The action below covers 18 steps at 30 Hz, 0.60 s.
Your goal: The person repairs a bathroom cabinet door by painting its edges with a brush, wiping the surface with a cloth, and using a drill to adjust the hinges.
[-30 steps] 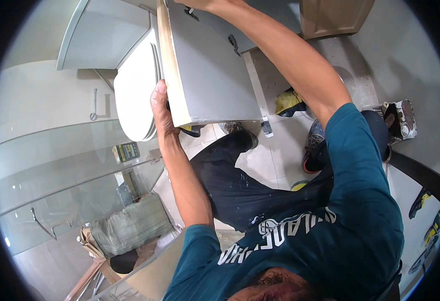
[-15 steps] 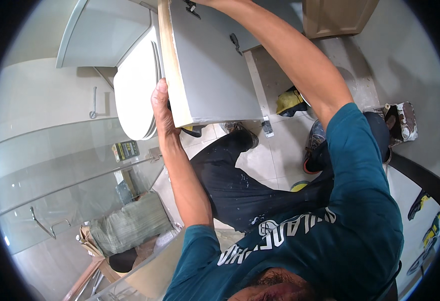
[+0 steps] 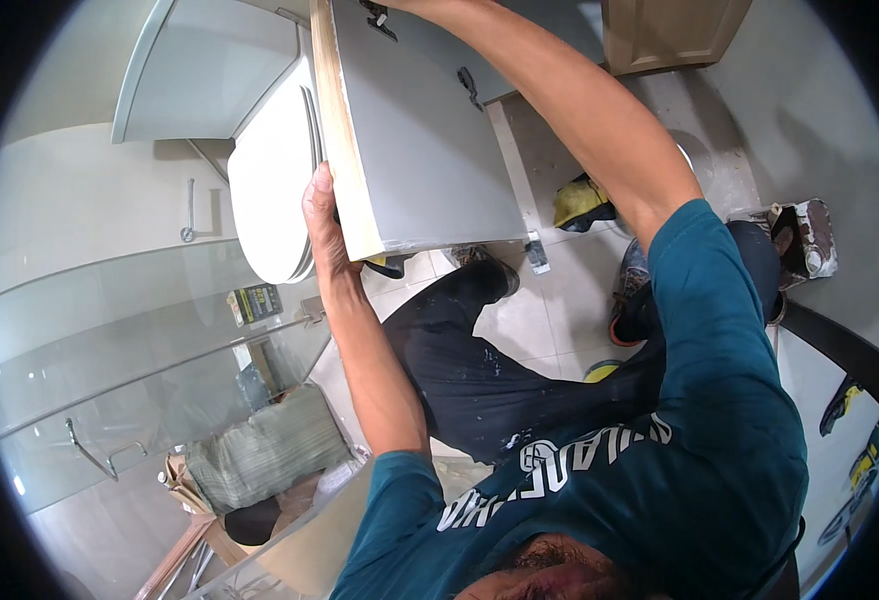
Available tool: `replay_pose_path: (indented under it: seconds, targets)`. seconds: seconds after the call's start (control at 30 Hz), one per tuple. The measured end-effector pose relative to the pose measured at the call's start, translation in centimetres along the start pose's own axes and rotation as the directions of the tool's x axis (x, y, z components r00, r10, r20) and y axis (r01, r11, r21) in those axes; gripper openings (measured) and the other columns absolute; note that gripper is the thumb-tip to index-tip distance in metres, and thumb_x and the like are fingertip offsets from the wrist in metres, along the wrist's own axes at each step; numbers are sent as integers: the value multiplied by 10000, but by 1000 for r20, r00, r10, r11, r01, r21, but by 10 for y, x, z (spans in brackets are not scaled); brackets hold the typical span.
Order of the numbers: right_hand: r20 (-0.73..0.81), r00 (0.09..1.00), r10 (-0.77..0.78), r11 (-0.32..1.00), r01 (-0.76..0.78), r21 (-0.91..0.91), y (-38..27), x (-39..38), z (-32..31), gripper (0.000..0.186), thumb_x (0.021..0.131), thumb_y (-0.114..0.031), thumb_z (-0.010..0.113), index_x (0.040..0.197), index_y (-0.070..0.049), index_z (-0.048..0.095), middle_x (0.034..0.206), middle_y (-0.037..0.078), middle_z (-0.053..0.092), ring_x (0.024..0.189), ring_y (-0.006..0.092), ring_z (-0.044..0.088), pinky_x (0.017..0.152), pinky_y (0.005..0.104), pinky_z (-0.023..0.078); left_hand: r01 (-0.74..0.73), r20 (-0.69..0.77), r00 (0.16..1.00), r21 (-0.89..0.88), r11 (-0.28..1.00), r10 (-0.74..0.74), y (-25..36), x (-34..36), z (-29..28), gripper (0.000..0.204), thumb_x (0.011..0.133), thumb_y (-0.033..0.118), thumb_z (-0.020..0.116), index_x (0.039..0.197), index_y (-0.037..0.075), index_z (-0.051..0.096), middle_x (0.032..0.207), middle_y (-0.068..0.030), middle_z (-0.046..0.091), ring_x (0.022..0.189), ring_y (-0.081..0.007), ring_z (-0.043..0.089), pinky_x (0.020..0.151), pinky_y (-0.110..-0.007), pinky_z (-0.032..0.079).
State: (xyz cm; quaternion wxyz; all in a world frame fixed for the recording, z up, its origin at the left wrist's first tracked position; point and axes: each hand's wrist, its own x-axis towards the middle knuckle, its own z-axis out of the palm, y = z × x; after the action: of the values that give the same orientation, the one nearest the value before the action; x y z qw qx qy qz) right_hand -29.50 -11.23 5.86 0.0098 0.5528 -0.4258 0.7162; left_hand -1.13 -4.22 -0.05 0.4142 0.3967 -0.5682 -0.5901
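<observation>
Beside the rounded white toilet lid, the half-closed left hand holds a flat grey cabinet panel by its wooden edge; the right hand, cropped, is unclear.

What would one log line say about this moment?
left hand: touching pale wooden edge of grey panel; right hand: panel's far end, mostly out of frame; nearby: white toilet lid

Panel: landmark. Toilet: just left of panel. Cabinet: right of panel's far end. Bundle: before panel, leftward. Container: right of panel.
</observation>
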Motion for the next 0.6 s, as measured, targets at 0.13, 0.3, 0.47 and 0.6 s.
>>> replay_pose_path:
  seconds: [0.13, 0.3, 0.47, 0.6]
  targets:
    - [-5, 1000, -7, 992, 6, -124, 1, -2, -3, 179, 913, -149, 665, 915, 27, 629, 820, 230, 691, 766, 401, 690, 670, 437, 519, 65, 22, 998, 66, 996, -66, -5, 4, -18, 676, 933, 537, 623, 1333, -5, 563, 1171, -139, 663, 1011, -215, 666, 846, -342, 561]
    - [-16, 1000, 8, 999, -9, -49, 0, -5, 5, 189, 909, -161, 669, 918, 23, 624, 820, 225, 687, 773, 409, 683, 678, 443, 519, 81, -13, 997, 64, 995, -81, -8, 2, -24, 711, 931, 552, 618, 1355, -14, 543, 1199, -153, 654, 1031, -230, 659, 863, -348, 554]
    - [-7, 1000, -19, 994, 18, -104, 13, 2, -2, 203, 912, -178, 670, 923, 19, 620, 832, 227, 686, 780, 410, 680, 678, 442, 518, 96, -24, 995, 79, 992, -94, -7, 3, -19, 741, 921, 575, 618, 1359, -17, 539, 1223, -166, 641, 1058, -243, 649, 877, -364, 549]
    - [-56, 997, -51, 993, 44, -113, 7, -1, 9, 203, 914, -183, 666, 918, 14, 618, 833, 231, 684, 792, 407, 679, 685, 460, 514, 99, -41, 995, 87, 991, -95, -4, 1, -18, 751, 915, 592, 616, 1354, -13, 543, 1208, -163, 644, 1050, -242, 650, 869, -364, 553]
